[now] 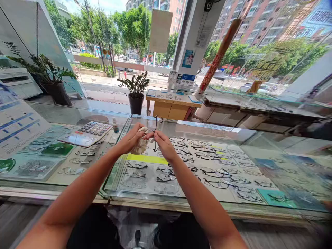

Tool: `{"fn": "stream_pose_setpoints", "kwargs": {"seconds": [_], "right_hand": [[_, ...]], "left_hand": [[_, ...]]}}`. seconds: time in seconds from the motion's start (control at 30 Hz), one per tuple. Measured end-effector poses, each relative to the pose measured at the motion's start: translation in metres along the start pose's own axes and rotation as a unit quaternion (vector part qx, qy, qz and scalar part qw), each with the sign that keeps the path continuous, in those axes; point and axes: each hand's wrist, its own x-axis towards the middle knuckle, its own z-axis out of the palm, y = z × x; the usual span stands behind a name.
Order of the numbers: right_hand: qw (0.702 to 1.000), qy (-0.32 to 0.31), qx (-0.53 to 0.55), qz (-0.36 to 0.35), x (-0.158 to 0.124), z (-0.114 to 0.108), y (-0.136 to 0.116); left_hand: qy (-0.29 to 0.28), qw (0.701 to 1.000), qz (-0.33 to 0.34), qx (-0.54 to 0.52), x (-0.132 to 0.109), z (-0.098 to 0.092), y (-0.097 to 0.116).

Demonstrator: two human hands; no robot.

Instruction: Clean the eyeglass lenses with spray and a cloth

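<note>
My left hand (pixel 131 139) is closed around a pale cleaning cloth (pixel 140 146), pinching it against a pair of black-framed glasses (pixel 155 135). My right hand (pixel 163 144) is closed on the same glasses, gripping the frame from the right side. Both hands meet above the glass display counter (pixel 207 133). One temple arm of the glasses sticks up behind my fingers. Part of the frame is hidden by the cloth and my fingers.
Under the counter glass lie several rows of spectacle frames (pixel 212 173). A calculator (pixel 86 133) and a small dropper bottle (pixel 115 125) sit on the counter to the left. Potted plants (pixel 136 90) stand beyond, by the shop window, with a wooden desk (pixel 171 103) behind.
</note>
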Motion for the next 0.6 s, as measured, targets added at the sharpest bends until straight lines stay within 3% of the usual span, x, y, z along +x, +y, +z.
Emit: {"fn": "stream_pose_setpoints", "kwargs": {"seconds": [0.37,0.6], "right_hand": [[1.0,-0.026,0.0,0.012,-0.0009,-0.002,-0.0037],[0.999,-0.05,0.009,0.006,-0.0014,-0.0027,0.0001]], "left_hand": [[-0.043,0.997,-0.023,-0.057,0.0001,0.0007,0.0037],[0.004,0.999,-0.029,-0.03,0.0051,0.0004,0.007]]}}
